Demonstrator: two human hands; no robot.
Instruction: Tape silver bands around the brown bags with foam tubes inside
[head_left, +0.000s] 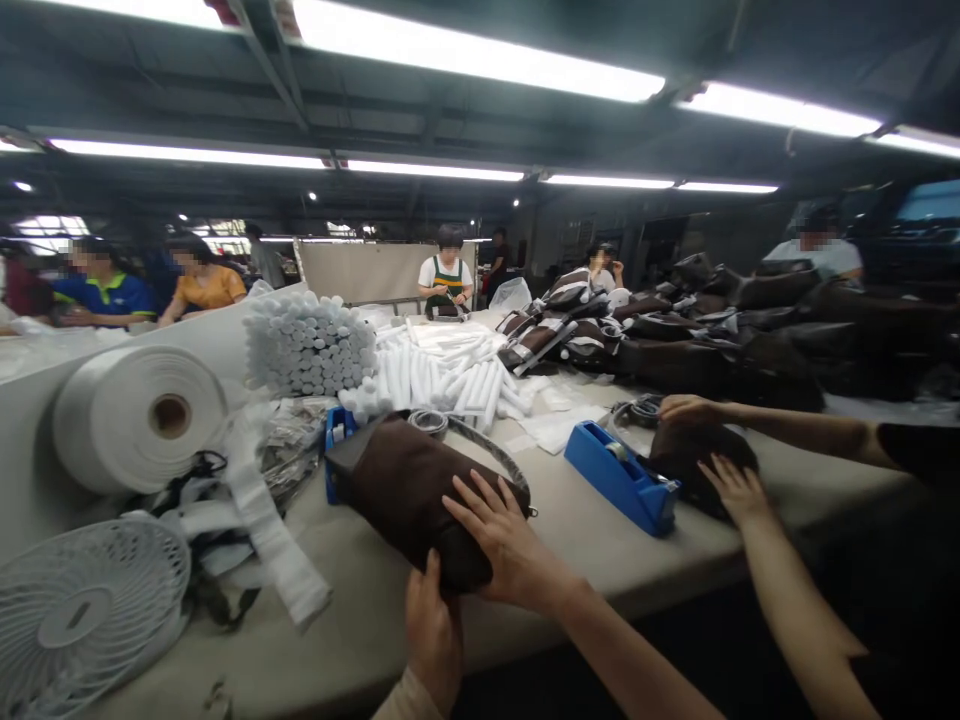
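Working beside a fan [82, 620] at 9 o'clock and a white roll [139, 420] at 10 o'clock, cupping the near end of a brown pouch [420, 500] at 12 o'clock with the left hand [433, 630], fingers curled against it, and pressing its top with the right hand [510, 545], fingers spread wide. Keeping a blue tape dispenser [619, 478] at 3 o'clock, just beside a co-worker's hands [739, 490] on a dark piece [682, 460].

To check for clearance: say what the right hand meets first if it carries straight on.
The dark brown fabric pouch comes first: the right hand already lies on it. Past the pouch, the line seems to reach the blue tape dispenser, though depth is hard to judge.
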